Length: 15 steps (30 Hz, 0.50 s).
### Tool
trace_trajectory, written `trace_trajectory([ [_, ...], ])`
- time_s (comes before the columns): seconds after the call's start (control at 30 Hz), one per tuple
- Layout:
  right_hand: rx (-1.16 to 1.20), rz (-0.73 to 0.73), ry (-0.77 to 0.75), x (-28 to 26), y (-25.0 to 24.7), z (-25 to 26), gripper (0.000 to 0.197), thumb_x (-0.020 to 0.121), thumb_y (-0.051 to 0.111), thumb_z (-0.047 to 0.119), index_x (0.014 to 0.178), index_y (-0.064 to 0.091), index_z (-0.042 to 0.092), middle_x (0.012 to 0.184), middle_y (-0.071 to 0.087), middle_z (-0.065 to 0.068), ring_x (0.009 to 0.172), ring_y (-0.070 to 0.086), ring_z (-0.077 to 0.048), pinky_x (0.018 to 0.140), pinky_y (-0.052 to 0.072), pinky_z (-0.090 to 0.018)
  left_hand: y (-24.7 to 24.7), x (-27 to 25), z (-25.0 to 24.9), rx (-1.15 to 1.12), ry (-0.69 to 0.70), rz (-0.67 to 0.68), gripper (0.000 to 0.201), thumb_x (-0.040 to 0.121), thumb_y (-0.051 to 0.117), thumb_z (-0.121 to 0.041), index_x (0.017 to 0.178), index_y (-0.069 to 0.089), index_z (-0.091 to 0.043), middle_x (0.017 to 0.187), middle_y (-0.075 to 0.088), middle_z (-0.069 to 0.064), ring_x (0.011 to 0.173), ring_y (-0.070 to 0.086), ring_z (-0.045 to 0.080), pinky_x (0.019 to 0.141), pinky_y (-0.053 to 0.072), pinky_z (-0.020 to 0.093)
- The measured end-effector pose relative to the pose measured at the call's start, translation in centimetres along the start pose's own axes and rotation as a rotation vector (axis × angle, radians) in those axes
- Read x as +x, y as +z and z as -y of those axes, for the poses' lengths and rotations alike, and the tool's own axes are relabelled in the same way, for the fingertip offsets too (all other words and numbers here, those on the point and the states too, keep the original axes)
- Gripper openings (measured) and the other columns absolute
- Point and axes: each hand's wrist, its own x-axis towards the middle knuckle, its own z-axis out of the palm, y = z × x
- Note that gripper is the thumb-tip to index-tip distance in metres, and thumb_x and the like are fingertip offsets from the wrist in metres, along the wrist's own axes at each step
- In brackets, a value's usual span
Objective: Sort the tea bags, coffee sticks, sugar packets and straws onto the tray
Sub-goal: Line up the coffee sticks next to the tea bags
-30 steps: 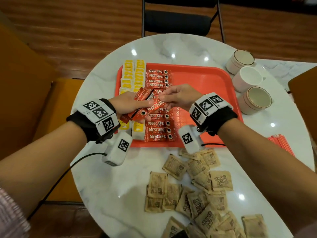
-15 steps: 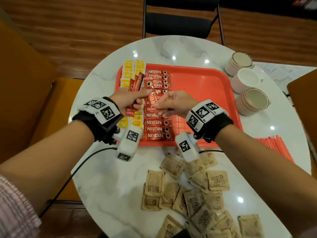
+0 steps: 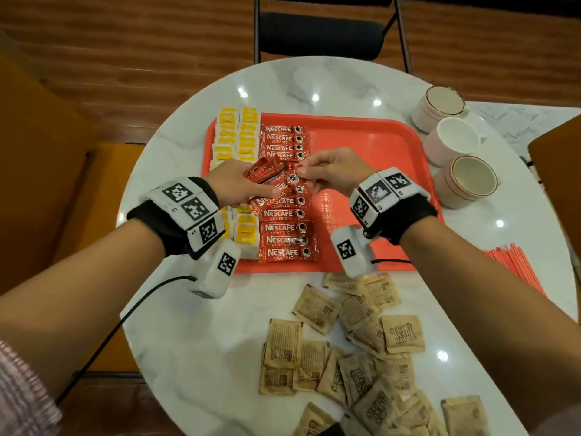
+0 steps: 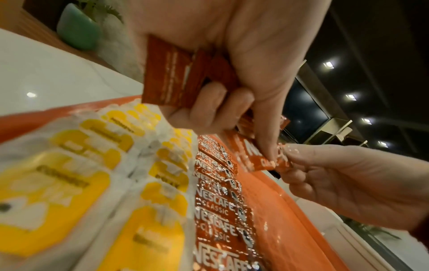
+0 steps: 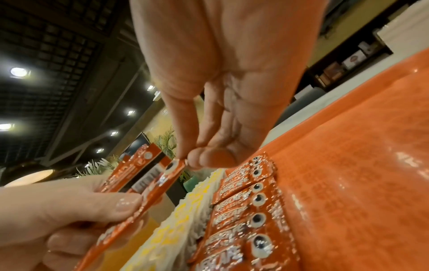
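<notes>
Pulling one stick off the bundle: against the frame half a second back, the left hand (image 3: 234,185) has dropped from over the upper rows to the mid-column gap, and the right hand (image 3: 334,171) has moved from resting low beside the column to the end of a single red foil Nescafe coffee stick (image 4: 260,159).

Meaning for the task: probably mid-way through the coffee column, next stick about to go into the open slot between the upper and lower rows.

Grip state:
- Left grip closed around a bundle of red coffee sticks (image 4: 176,78), fingers (image 4: 209,102) curled over them; thumb tip also pressed on the single stick.
- Right grip closed in a thumb-and-forefinger pinch on that stick's end, by the printed cup; remaining fingers loosely folded, holding nothing else.

Where things sit:
- Flat orange-red plastic tray (image 3: 377,143) on the round white marble counter (image 3: 195,325).
- Yellow-and-white tea bags (image 3: 235,133) in two columns on the tray's left edge.
- Laid coffee sticks (image 3: 284,226) in a column just beside them.
- Brown paper sugar packets (image 3: 361,341) in a loose pile on the counter, off the tray.
- Thin red straws (image 3: 515,265) on the counter, right of the tray.

Sugar and straws not yet sorted.
</notes>
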Motion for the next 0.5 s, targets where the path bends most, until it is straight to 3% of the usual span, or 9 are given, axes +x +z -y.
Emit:
trace_trajectory([
  [0.1,0.011,-0.093,0.051,1.0,-0.9,-0.7,0.007,0.082,0.064,0.003,0.077,0.062,0.007,0.062,0.060,-0.003,0.050,0.054,-0.009,0.050,0.048,-0.018,-0.5,0.3,0.1,-0.056,0.016,-0.095,0.027,0.084,0.066,-0.031,0.066,0.050,-0.019,0.043,0.047,-0.008,0.039,0.039,0.006,0.040,0.035,0.017],
  [0.2,0.213,-0.210,0.114,2.0,-1.5,-1.6,0.005,0.082,0.063,-0.001,0.079,0.061,0.004,0.060,0.061,-0.002,0.049,0.055,-0.009,0.051,0.048,-0.019,-1.3,0.5,0.5,-0.142,-0.009,-0.202,0.029,0.089,0.059,-0.035,0.068,0.052,-0.015,0.036,0.046,-0.010,0.033,0.038,0.003,0.036,0.033,0.013],
  [0.3,0.269,-0.294,0.164,2.8,-1.4,-2.1,0.003,0.081,0.063,-0.001,0.081,0.061,0.002,0.066,0.060,-0.005,0.050,0.054,-0.009,0.048,0.048,-0.017,-1.7,0.8,1.2,-0.160,-0.035,-0.224,0.028,0.090,0.057,-0.037,0.080,0.058,-0.011,0.060,0.050,0.000,0.044,0.038,0.011,0.036,0.033,0.015],
  [0.4,0.232,-0.363,0.193,3.8,-0.8,-2.3,0.004,0.080,0.066,0.001,0.081,0.063,0.001,0.058,0.063,-0.003,0.042,0.054,-0.006,0.042,0.046,-0.014,-1.8,1.0,1.9,-0.191,-0.050,-0.226,0.024,0.090,0.056,-0.034,0.093,0.060,-0.011,0.069,0.050,-0.002,0.048,0.037,0.011,0.038,0.033,0.017],
  [0.5,0.185,-0.418,0.218,4.5,-0.3,-2.7,0.006,0.079,0.069,0.004,0.082,0.064,0.002,0.057,0.063,-0.004,0.036,0.051,-0.005,0.040,0.045,-0.014,-2.0,1.2,2.1,-0.206,-0.072,-0.230,0.020,0.090,0.056,-0.035,0.084,0.060,-0.016,0.065,0.047,-0.004,0.043,0.037,0.009,0.039,0.033,0.018],
])
